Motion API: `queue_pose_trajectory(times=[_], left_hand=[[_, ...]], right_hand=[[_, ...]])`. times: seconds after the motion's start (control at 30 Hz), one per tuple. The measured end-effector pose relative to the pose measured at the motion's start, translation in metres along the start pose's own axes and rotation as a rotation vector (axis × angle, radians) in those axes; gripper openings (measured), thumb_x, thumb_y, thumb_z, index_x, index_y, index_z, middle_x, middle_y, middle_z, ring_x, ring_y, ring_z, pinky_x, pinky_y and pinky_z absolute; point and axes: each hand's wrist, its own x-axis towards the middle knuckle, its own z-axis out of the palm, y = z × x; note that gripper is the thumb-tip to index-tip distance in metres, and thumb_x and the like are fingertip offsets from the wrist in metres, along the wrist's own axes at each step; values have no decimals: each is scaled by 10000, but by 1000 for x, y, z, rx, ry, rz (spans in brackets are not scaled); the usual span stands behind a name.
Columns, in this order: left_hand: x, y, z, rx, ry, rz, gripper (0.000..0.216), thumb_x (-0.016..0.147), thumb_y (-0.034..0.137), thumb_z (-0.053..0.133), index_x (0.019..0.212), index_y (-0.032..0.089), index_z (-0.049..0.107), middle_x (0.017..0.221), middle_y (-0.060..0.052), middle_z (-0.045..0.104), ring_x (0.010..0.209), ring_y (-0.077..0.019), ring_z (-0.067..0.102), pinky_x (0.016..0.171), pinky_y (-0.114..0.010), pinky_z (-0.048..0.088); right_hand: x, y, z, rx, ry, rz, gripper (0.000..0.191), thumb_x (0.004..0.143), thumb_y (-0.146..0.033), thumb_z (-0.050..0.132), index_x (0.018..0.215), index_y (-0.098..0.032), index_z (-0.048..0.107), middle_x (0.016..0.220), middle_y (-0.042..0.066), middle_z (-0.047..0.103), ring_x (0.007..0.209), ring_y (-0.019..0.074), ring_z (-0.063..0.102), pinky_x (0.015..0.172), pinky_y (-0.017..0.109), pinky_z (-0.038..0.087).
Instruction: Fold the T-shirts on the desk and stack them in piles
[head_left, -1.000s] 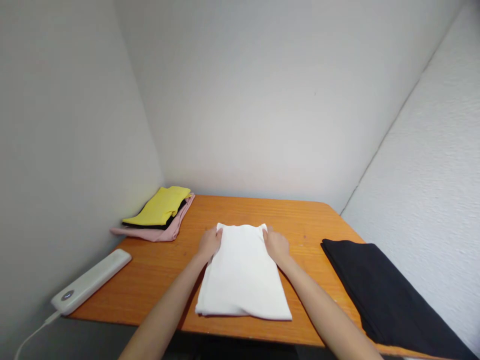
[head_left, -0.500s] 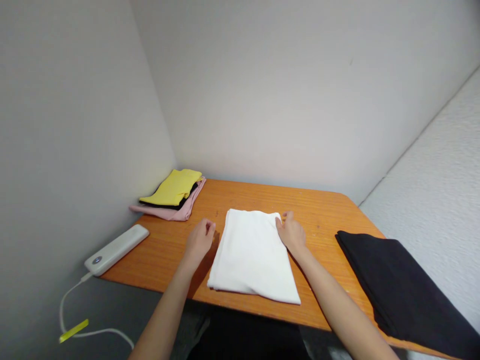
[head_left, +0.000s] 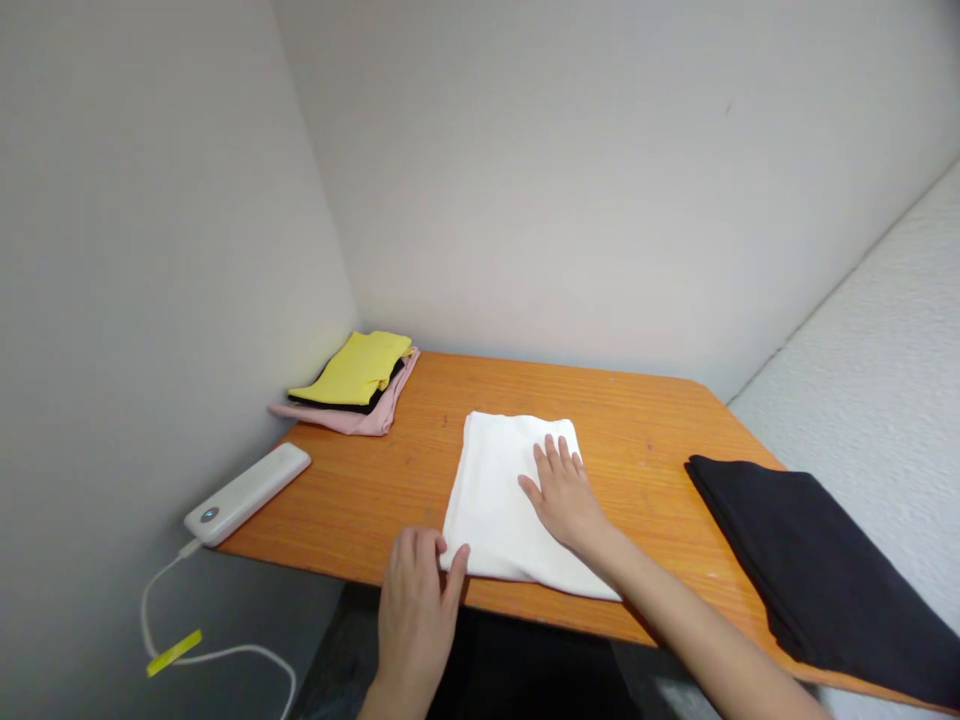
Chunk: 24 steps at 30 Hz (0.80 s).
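Observation:
A folded white cloth point(head_left: 495, 490) lies in the middle of the orange wooden table point(head_left: 637, 440). My right hand point(head_left: 564, 494) rests flat on the cloth's right half, fingers stretched out and pointing away from me. My left hand point(head_left: 417, 610) is at the table's near edge, its fingertips touching the cloth's near left corner, fingers extended and held together. Neither hand grips anything.
A stack of folded clothes, yellow point(head_left: 358, 365) on black on pink, sits at the far left corner. A black cloth point(head_left: 810, 570) lies along the right side. A white power bank point(head_left: 247, 492) with a cable hanging down rests on the left edge. Grey walls enclose the table.
My left hand has drawn back from beside the cloth's far left to its near left corner. My right hand has slid from the far right edge onto the cloth's top.

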Motion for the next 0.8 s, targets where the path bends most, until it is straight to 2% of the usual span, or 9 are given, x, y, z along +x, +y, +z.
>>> queue_pose_trajectory(times=[0.17,0.3,0.43,0.57,0.7,0.8], left_hand=[[-4,-2,4,-116,-55,-6,203,952,410,449,857,234,480,892,-46,512,843,-239,534,764,-407,446],[-2,-5,2,-213,-30,-14,208,973,375,401,840,236,482,902,-45,513,865,-226,523,778,-380,440],[-6,-13,-1,-37,-18,-4,267,975,365,358,800,225,503,876,-63,530,871,-253,497,811,-427,403],[-2,-12,-9,201,-112,6,295,959,365,380,810,199,573,924,-83,561,907,-264,500,822,-421,396],[33,-1,-15,314,-164,46,351,950,397,395,769,193,616,920,-80,591,911,-257,520,815,-385,398],[76,5,-2,401,-149,58,453,966,438,337,801,166,659,911,-108,623,929,-277,536,838,-395,395]], right_hand=[[-15,3,0,3,-1,11,782,978,-607,168,1478,-21,306,1556,192,162,1447,316,21,1165,513,120],[-21,3,5,24,10,11,811,968,-633,168,1492,-21,265,1568,172,104,1446,301,-29,1178,497,89],[-22,5,8,42,24,4,810,967,-636,172,1506,-34,226,1574,147,76,1445,277,-62,1184,482,80],[-22,4,5,44,12,18,825,967,-640,156,1500,-14,225,1571,153,57,1442,280,-76,1185,482,62],[-21,0,-6,79,-7,5,843,958,-659,163,1498,-14,225,1566,151,71,1440,280,-76,1184,487,67],[-20,-4,-12,89,5,3,881,946,-682,175,1495,6,207,1560,171,55,1440,283,-63,1186,476,63]])
